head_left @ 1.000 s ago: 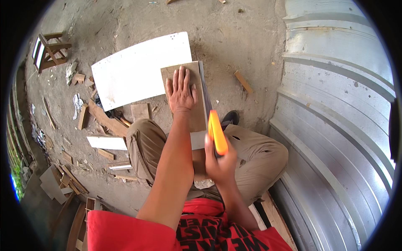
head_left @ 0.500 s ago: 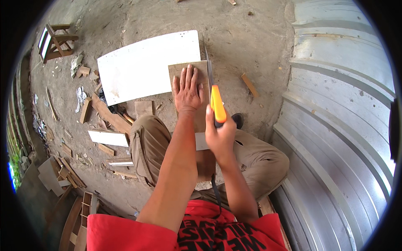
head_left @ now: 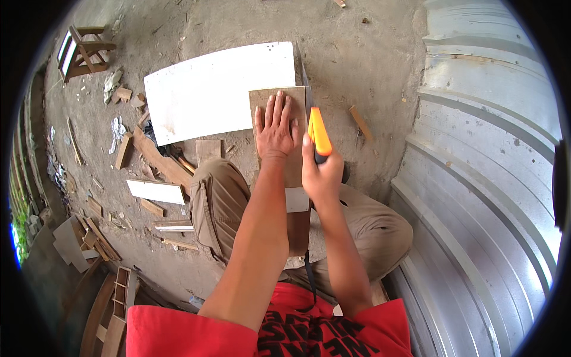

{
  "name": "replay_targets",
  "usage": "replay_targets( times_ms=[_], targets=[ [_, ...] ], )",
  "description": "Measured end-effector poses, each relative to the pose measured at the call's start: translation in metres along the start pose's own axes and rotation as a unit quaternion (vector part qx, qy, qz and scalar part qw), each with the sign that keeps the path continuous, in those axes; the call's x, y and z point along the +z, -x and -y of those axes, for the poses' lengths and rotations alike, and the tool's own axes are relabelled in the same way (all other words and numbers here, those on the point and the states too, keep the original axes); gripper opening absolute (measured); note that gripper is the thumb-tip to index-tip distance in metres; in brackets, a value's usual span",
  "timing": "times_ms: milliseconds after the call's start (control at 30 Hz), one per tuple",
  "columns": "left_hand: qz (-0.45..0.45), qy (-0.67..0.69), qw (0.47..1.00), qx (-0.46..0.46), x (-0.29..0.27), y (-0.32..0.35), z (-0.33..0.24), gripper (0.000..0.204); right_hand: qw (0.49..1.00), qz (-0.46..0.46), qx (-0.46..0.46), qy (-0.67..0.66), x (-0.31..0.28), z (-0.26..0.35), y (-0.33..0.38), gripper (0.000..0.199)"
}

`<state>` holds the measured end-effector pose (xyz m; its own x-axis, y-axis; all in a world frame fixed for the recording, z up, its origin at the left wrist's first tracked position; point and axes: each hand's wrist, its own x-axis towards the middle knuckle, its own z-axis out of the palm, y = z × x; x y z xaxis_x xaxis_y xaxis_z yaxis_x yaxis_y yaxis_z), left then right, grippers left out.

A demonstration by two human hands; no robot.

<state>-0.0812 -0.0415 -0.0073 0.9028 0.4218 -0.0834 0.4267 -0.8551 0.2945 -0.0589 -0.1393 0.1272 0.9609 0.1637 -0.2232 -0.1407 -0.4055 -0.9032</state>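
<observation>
My left hand (head_left: 276,130) lies flat on a brown wooden board (head_left: 294,172), its fingers stretched toward the far end. My right hand (head_left: 322,177) is wrapped round the yellow and black handle of a handsaw (head_left: 320,132). The saw's blade runs away from me along the board's right edge, seen nearly edge-on. Whether its teeth touch the wood I cannot tell. Beyond and left of the board is a large white panel (head_left: 214,92), partly under the board's far end. A pale rectangular patch (head_left: 297,200) shows on the board between my forearms.
Wood offcuts (head_left: 157,156) and a small white-faced board (head_left: 156,191) litter the ground left of my knee. A wooden stool (head_left: 86,53) stands at the far left. Corrugated metal sheeting (head_left: 476,160) rises on the right. One loose wood stick (head_left: 360,123) lies near the saw.
My right hand has pushed the saw a little farther away along the board's edge. The left hand stays pressed on the board. The whole view has shifted slightly.
</observation>
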Motion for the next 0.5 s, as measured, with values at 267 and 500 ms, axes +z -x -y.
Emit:
replay_targets(
  times_ms=[267,500],
  targets=[
    [-0.017,0.0,1.0,-0.008,0.003,0.004,0.001,0.072,0.979,0.071,0.191,0.004,-0.1,0.059,0.172,0.015],
    [-0.022,0.019,1.0,0.004,0.001,-0.005,-0.002,0.071,0.99,0.043,0.137,-0.009,-0.004,0.021,-0.06,0.046]
  ],
)
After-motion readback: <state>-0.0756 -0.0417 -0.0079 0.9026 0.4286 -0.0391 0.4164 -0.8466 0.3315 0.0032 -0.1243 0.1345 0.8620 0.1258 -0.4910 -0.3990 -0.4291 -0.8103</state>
